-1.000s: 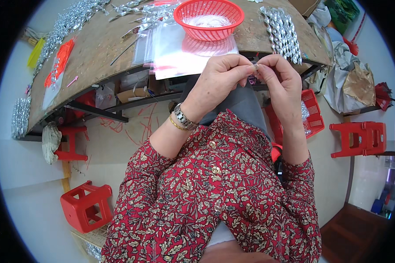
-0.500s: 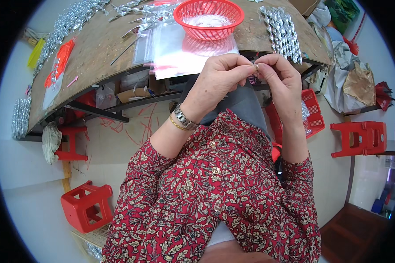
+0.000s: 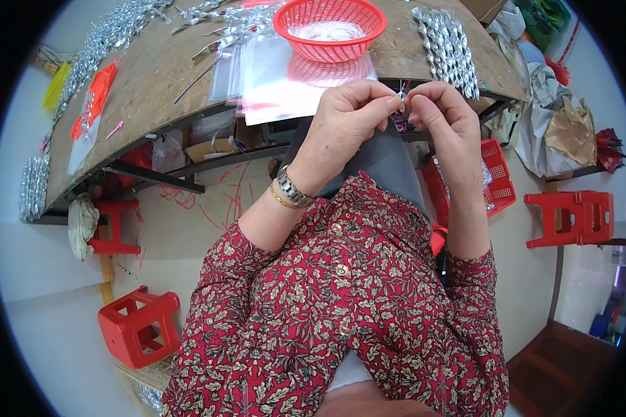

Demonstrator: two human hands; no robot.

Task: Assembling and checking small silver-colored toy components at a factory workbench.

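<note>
Left hand [image 3: 344, 118]: pinching a tiny clear piece [image 3: 401, 95].
Right hand [image 3: 444, 115]: pinching it too.
Done: shiny twists [image 3: 446, 42] lying on table [image 3: 153, 76].
Left: this piece, likely more.

Views: one only, the head camera, so nothing is shared with a second view.
Position: worn on the person's head, above the lap and the near edge of the wooden table [image 3: 153, 76].
Direction: steeply downward and forward.
Nearness: close to the left hand [image 3: 344, 118] and right hand [image 3: 445, 115]; the floor lies farther below.
Distortion: fisheye, so the table's edge bows near the rim.
</note>
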